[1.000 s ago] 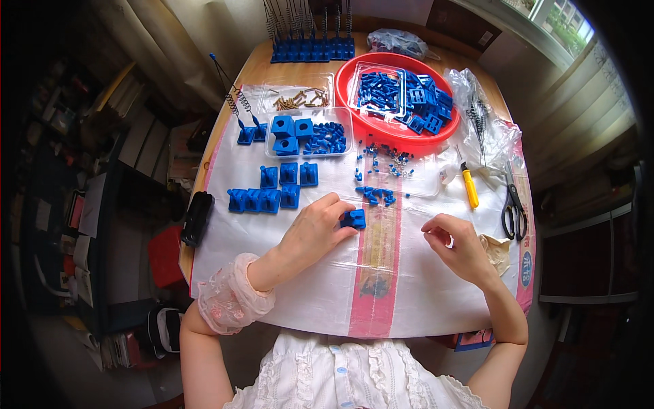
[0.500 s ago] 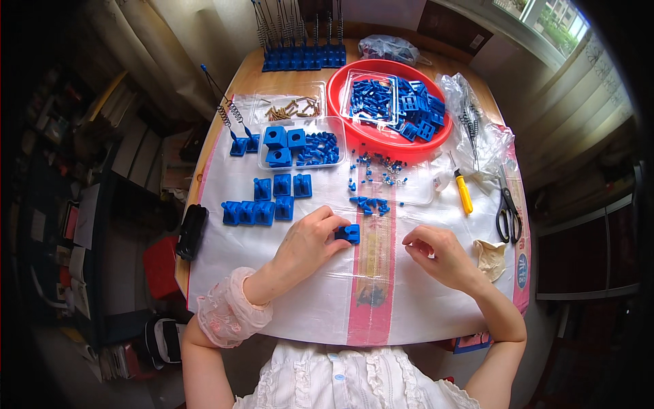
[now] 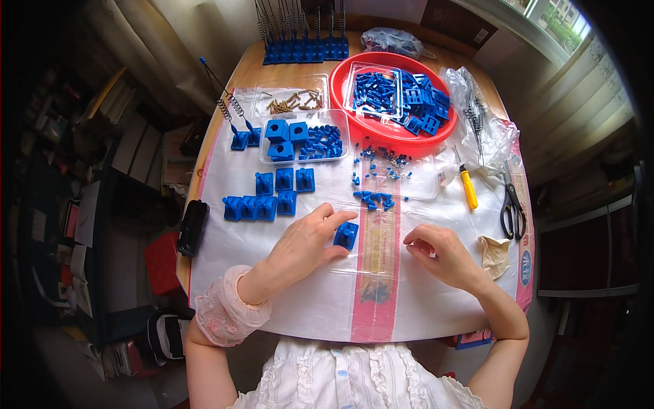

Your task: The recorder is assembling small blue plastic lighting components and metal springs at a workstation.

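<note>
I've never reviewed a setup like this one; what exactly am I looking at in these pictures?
There is no machine here: a person works with two bare hands. Every picture comes from a wide fisheye camera worn on the head, looking down, so straight edges bend. On the sheet-covered table are a group of blue pieces, a clear box of blue parts, a red basin, a yellow-handled tool and scissors. The left hand has thumb and finger around one blue block; whether they grip it is unclear. The right hand is curled, with nothing visibly held.
</note>
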The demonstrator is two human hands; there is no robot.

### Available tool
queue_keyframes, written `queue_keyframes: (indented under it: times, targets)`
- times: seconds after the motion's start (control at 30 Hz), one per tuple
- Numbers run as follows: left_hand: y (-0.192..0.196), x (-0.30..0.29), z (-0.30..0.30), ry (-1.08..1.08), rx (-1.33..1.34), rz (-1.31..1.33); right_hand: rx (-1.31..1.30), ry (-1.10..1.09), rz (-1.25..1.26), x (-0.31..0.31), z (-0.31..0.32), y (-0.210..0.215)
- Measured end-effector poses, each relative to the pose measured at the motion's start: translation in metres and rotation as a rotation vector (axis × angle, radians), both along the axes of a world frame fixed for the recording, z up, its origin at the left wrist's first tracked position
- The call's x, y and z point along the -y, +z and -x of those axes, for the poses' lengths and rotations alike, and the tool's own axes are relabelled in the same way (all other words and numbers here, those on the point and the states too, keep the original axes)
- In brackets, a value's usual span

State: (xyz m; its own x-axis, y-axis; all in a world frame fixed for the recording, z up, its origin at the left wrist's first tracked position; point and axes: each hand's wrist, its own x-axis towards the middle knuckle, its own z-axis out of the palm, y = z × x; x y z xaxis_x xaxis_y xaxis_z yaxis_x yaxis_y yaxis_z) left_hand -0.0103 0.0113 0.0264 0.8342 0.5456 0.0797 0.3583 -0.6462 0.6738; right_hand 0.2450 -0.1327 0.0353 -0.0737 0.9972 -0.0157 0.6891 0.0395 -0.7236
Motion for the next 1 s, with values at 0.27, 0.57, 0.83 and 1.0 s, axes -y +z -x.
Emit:
queue_keyframes:
  times: [0.27,0.57,0.83,1.0]
  targets:
    - [-0.008,0.0,-0.003,0.056,-0.003,-0.14,-0.007,-0.01,-0.012,0.002,0.001,-0.003]
    - [-0.008,0.0,-0.005,0.05,-0.02,-0.056,0.019,0.0,0.036,0.007,-0.001,-0.005]
    - [0.001,0.004,-0.004,0.099,0.085,0.112,0.014,-0.006,0.036,0.009,-0.003,-0.004]
    - [-0.008,0.005,-0.01,0.133,0.048,0.044,0.016,-0.006,0.051,0.01,-0.004,-0.005]
